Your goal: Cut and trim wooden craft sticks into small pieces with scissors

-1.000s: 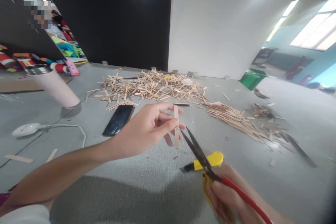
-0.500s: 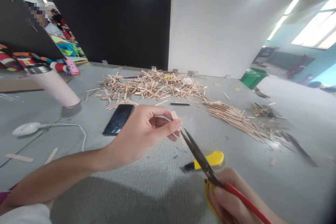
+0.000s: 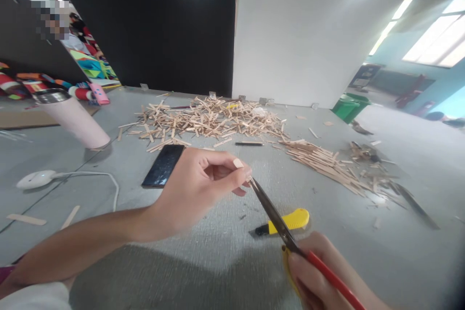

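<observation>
Two hands above the grey table (image 3: pixel 203 261): left hand (image 3: pixel 196 189) pinched on a barely visible stick stub; right hand (image 3: pixel 316 276) gripping closed scissors (image 3: pixel 271 213).

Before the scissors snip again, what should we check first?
1. Left hand pinching the stick piece: ok.
2. Right hand gripping the scissors: ok.
3. Blades closed, tips right at the left fingertips: not ok, too close.
4. Stick sitting between the blades: cannot tell.
5. Yellow utility knife lying under the scissors: not ok, in the way.
6. Phone apart from the cutting: ok.
</observation>
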`<state>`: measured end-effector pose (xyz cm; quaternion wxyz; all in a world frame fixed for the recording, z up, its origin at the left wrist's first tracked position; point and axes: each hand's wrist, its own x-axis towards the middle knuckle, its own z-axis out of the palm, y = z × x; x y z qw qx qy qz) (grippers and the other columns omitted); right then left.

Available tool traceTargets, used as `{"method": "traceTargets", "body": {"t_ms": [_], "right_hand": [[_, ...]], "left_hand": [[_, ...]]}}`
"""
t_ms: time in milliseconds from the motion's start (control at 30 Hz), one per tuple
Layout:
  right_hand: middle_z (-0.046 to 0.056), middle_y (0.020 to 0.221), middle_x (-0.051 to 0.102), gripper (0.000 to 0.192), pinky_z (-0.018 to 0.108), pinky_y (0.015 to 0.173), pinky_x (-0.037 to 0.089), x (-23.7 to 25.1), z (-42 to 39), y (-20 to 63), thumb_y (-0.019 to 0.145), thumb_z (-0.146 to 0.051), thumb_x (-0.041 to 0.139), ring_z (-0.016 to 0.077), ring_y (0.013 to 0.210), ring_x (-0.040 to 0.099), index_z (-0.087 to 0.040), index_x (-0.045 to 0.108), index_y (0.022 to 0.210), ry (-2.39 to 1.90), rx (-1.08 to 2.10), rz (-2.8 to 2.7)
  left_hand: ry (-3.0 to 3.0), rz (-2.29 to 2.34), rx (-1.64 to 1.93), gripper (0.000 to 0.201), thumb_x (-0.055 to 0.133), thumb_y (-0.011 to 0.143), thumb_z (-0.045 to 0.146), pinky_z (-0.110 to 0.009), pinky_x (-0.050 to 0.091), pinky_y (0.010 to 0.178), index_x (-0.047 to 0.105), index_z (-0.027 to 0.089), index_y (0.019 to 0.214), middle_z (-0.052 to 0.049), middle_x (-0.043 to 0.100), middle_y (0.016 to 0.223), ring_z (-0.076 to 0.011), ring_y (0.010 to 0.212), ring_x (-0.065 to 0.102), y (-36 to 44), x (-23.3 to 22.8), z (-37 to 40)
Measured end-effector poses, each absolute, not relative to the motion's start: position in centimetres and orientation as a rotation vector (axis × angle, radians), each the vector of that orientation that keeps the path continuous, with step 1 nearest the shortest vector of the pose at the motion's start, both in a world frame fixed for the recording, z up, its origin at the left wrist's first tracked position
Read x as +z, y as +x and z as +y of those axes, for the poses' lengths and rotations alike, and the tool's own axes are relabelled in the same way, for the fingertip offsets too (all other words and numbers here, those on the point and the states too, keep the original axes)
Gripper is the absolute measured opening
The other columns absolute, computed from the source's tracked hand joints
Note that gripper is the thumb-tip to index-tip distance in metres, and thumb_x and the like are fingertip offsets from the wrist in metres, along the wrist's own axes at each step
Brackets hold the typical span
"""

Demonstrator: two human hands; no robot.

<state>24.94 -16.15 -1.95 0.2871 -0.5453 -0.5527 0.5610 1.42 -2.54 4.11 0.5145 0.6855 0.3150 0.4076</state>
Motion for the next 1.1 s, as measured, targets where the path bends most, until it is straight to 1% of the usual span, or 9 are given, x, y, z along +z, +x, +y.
{"method": "traceTargets", "body": {"t_ms": [67, 133, 333, 500, 667, 800, 900, 967, 1100], "right_hand": [[-0.006, 0.061, 0.036, 0.071, 0.026, 0.046, 0.026, -1.9, -16.2, 24.7, 0.095, -0.091, 0.043, 0.0107, 0.053, 0.030, -0.026, 0.040, 0.068, -1.432, 1.482, -1.494], [-0.006, 0.063, 0.033, 0.070, 0.025, 0.044, 0.025, -1.9, -16.2, 24.5, 0.095, -0.090, 0.043, 0.0102, 0.052, 0.028, -0.026, 0.035, 0.066, -1.423, 1.491, -1.487], [-0.006, 0.066, 0.030, 0.069, 0.025, 0.043, 0.025, -1.8, -16.1, 24.3, 0.096, -0.089, 0.043, 0.0102, 0.052, 0.026, -0.027, 0.029, 0.068, -1.440, 1.449, -1.510], [-0.006, 0.065, 0.027, 0.070, 0.028, 0.049, 0.028, -1.2, -15.9, 23.9, 0.098, -0.089, 0.036, 0.0122, 0.055, 0.025, -0.027, 0.029, 0.067, -1.434, 1.295, -1.634], [-0.005, 0.066, 0.027, 0.068, 0.028, 0.048, 0.033, -1.0, -15.9, 23.6, 0.099, -0.087, 0.040, 0.0142, 0.056, 0.033, -0.027, 0.033, 0.067, -1.493, 1.253, -1.601], [-0.004, 0.067, 0.032, 0.063, 0.031, 0.056, 0.039, -0.8, -15.5, 23.6, 0.102, -0.079, 0.044, 0.0156, 0.059, 0.036, -0.027, 0.036, 0.066, -1.471, 1.181, -1.652], [-0.004, 0.065, 0.032, 0.061, 0.032, 0.056, 0.033, -0.8, -15.1, 23.5, 0.102, -0.073, 0.048, 0.0160, 0.059, 0.034, -0.026, 0.034, 0.065, -1.498, 1.143, -1.649], [-0.004, 0.064, 0.031, 0.063, 0.032, 0.055, 0.029, -0.9, -15.0, 23.4, 0.101, -0.074, 0.050, 0.0155, 0.059, 0.031, -0.026, 0.032, 0.065, -1.509, 1.134, -1.611], [-0.003, 0.062, 0.035, 0.064, 0.030, 0.049, 0.028, -1.1, -15.4, 23.8, 0.098, -0.081, 0.050, 0.0150, 0.057, 0.033, -0.026, 0.037, 0.066, -1.568, 1.276, -1.468]], "left_hand": [[1.654, 0.764, 0.989, 0.019, 0.078, 0.096, 0.025, -0.026, 0.073, 0.070, 0.083, 0.016, 0.079, -0.002, 0.079, 0.084, -0.0145, 0.075, 0.073, 1.4, 4.1, -2.6], [1.666, 0.767, 0.986, 0.019, 0.078, 0.096, 0.025, -0.024, 0.072, 0.070, 0.083, 0.016, 0.079, -0.002, 0.078, 0.083, -0.0138, 0.073, 0.072, 1.4, 4.1, -2.6], [1.703, 0.771, 0.970, 0.021, 0.077, 0.096, 0.026, -0.024, 0.071, 0.069, 0.083, 0.016, 0.079, -0.003, 0.079, 0.084, -0.0143, 0.073, 0.074, 1.2, 4.0, -2.7], [1.714, 0.767, 0.953, 0.022, 0.077, 0.097, 0.028, -0.023, 0.071, 0.069, 0.083, 0.016, 0.078, -0.003, 0.080, 0.085, -0.0141, 0.072, 0.074, 1.3, 3.9, -2.5], [1.713, 0.801, 0.914, 0.021, 0.077, 0.097, 0.028, -0.019, 0.069, 0.068, 0.084, 0.016, 0.081, -0.004, 0.082, 0.085, -0.0142, 0.071, 0.078, 1.4, 4.1, -2.2], [1.745, 0.797, 0.888, 0.025, 0.074, 0.101, 0.032, -0.022, 0.070, 0.074, 0.085, 0.015, 0.088, -0.006, 0.084, 0.089, -0.0177, 0.078, 0.082, 1.3, 4.1, -2.2], [1.742, 0.779, 0.884, 0.030, 0.070, 0.105, 0.037, -0.027, 0.073, 0.078, 0.085, 0.014, 0.093, -0.007, 0.085, 0.091, -0.0212, 0.086, 0.084, 1.3, 3.7, -2.2], [1.747, 0.776, 0.892, 0.030, 0.069, 0.106, 0.038, -0.029, 0.073, 0.079, 0.084, 0.015, 0.094, -0.007, 0.085, 0.089, -0.0220, 0.086, 0.084, 1.4, 3.5, -2.2], [1.830, 0.769, 0.908, 0.027, 0.068, 0.106, 0.035, -0.027, 0.072, 0.077, 0.082, 0.016, 0.092, -0.004, 0.084, 0.085, -0.0195, 0.081, 0.083, 1.6, 3.2, -2.1]]}}
